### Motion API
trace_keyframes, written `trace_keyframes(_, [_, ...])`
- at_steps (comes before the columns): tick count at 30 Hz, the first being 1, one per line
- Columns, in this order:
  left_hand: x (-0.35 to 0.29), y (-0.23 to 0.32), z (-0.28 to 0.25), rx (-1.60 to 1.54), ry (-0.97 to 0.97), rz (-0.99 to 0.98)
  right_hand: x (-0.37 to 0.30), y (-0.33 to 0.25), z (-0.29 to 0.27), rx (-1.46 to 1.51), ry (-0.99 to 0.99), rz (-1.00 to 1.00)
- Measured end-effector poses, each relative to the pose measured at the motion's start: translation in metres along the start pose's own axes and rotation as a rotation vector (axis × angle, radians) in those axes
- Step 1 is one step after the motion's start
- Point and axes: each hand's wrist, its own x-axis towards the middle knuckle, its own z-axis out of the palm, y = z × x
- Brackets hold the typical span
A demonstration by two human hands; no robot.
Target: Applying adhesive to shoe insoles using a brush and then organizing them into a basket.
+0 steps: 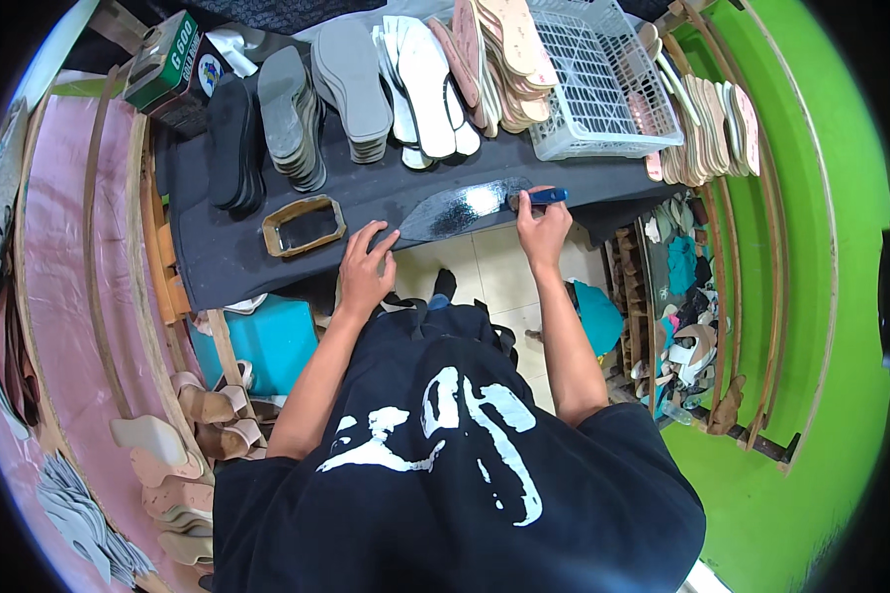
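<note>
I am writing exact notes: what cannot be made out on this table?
All in the head view:
Blue-handled tool: its working end, mostly covered by the right hand.
Brown-rimmed container: any contents; inside too dark.
White plastic crate: its far end, cut off by the picture's top edge.

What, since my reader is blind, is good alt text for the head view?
A person's right hand holds a blue-handled tool at one end of a glossy dark piece on a dark table, the left hand near the other. Stacked sole-shaped pieces and a pale crate line the far side.
</note>
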Motion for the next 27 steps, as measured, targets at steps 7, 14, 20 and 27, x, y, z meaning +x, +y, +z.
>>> trace_keyframes(7, [0.001, -0.005, 0.004, 0.042, -0.029, 0.012, -0.060, -0.064, 0.054, 0.205, -0.241, -0.115])
trace_keyframes(14, [-0.001, -0.004, 0.001, 0.044, -0.015, -0.025, -0.029, -0.047, 0.032, 0.264, -0.248, 0.137])
trace_keyframes(20, [0.000, 0.001, 0.003, 0.021, -0.022, -0.029, 0.017, 0.014, -0.003, -0.021, -0.036, 0.059])
trace_keyframes(27, [0.000, -0.003, 0.007, 0.027, -0.012, -0.016, -0.049, -0.064, 0.055, 0.137, -0.249, -0.133])
